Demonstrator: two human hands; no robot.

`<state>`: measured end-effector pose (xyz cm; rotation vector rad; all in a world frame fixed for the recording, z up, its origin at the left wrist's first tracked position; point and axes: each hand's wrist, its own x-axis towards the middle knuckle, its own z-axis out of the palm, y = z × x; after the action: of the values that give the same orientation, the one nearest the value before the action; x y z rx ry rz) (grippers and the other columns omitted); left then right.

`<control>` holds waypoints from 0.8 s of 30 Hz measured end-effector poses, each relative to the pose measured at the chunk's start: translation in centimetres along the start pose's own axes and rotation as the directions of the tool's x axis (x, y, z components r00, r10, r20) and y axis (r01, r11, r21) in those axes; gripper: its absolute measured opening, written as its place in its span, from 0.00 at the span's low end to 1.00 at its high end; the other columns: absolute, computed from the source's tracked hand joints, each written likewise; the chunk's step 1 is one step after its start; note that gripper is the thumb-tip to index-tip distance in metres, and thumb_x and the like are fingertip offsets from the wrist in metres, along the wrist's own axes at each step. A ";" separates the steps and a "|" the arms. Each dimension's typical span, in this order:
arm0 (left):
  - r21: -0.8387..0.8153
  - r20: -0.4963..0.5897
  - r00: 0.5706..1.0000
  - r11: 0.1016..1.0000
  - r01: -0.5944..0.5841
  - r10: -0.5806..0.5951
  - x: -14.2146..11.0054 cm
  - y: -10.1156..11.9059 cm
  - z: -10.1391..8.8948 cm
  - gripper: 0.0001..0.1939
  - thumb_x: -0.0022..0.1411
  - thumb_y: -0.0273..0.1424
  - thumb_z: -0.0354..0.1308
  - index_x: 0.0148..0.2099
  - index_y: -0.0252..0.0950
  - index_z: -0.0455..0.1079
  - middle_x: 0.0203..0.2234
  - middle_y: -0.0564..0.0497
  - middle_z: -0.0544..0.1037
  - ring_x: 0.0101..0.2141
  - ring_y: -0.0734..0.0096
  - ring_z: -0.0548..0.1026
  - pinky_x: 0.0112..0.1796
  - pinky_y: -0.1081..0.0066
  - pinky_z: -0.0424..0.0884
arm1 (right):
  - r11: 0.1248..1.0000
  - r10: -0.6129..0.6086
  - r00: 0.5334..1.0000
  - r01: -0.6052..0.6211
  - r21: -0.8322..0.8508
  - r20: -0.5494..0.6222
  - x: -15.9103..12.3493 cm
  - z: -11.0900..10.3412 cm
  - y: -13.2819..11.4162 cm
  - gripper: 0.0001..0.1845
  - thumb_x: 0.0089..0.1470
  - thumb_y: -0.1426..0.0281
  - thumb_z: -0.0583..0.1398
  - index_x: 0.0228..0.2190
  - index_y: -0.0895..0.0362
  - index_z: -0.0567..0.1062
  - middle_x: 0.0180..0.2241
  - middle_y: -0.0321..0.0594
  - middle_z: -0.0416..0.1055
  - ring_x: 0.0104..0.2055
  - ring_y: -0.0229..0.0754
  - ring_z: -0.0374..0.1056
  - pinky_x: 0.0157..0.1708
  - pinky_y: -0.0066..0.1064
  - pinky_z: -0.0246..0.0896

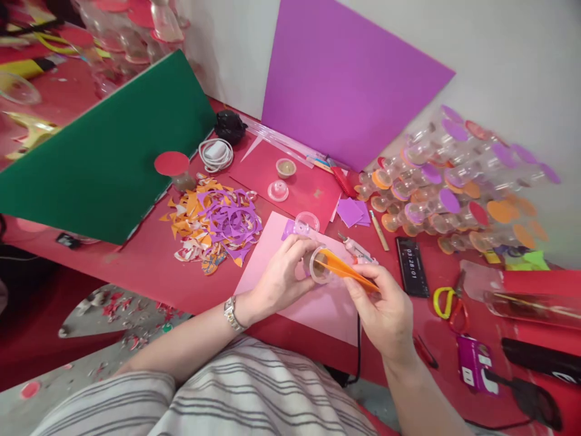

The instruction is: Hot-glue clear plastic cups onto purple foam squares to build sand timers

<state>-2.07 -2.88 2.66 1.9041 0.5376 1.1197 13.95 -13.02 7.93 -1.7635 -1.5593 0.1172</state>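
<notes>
Between the fingers and thumb of my left hand point(287, 275) is a small clear plastic cup point(314, 274), its round rim tilted toward me. My right hand point(384, 306) pinches an orange piece of craft sheet point(348, 274), seen nearly edge-on. The sheet's far end overlaps the cup's mouth; whether it touches the inside I cannot tell. Under both hands lies a pale pink sheet point(267, 257). Just beyond the cup are a clear plastic ring point(307, 221) and a pink glue gun point(358, 249), partly hidden by my right hand.
Orange and purple scraps point(227, 218) are heaped at left, below a leaning green board point(118, 145). A purple board point(345, 79) leans on the wall. Stacked clear cups with coloured discs point(447, 175) crowd the right. Nearby lie a phone point(412, 266), scissors point(447, 303) and purple squares point(350, 212).
</notes>
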 end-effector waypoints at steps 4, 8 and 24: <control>0.036 0.036 0.999 0.999 0.033 -0.035 1.7 1.0 -0.9 0.21 0.60 0.31 0.66 0.53 0.38 0.65 0.43 0.47 0.74 0.40 0.67 0.74 0.41 0.65 0.75 | 0.998 0.036 0.999 -0.036 0.059 0.006 1.3 -0.4 0.2 0.06 0.59 0.64 0.63 0.36 0.53 0.76 0.32 0.37 0.80 0.32 0.42 0.78 0.28 0.30 0.74; 0.074 0.027 1.000 0.997 0.014 -0.016 2.8 1.2 -1.4 0.20 0.59 0.29 0.66 0.52 0.37 0.66 0.43 0.45 0.75 0.44 0.63 0.74 0.44 0.62 0.75 | 0.997 0.046 0.999 -0.044 0.064 -0.022 2.4 -0.4 0.3 0.10 0.58 0.60 0.63 0.35 0.54 0.76 0.32 0.38 0.80 0.30 0.42 0.77 0.31 0.33 0.75; 0.110 0.014 0.998 0.992 0.055 -0.057 3.2 -1.3 -1.3 0.19 0.62 0.33 0.64 0.54 0.37 0.66 0.47 0.44 0.77 0.46 0.61 0.74 0.47 0.60 0.72 | 0.998 0.030 1.000 -0.030 0.060 0.004 3.9 1.3 2.6 0.08 0.57 0.61 0.64 0.34 0.53 0.77 0.32 0.38 0.81 0.39 0.46 0.79 0.38 0.36 0.76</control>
<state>-1.51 0.71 3.54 1.9781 0.6509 1.0557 16.39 -8.91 7.08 -1.7416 -1.5163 0.1794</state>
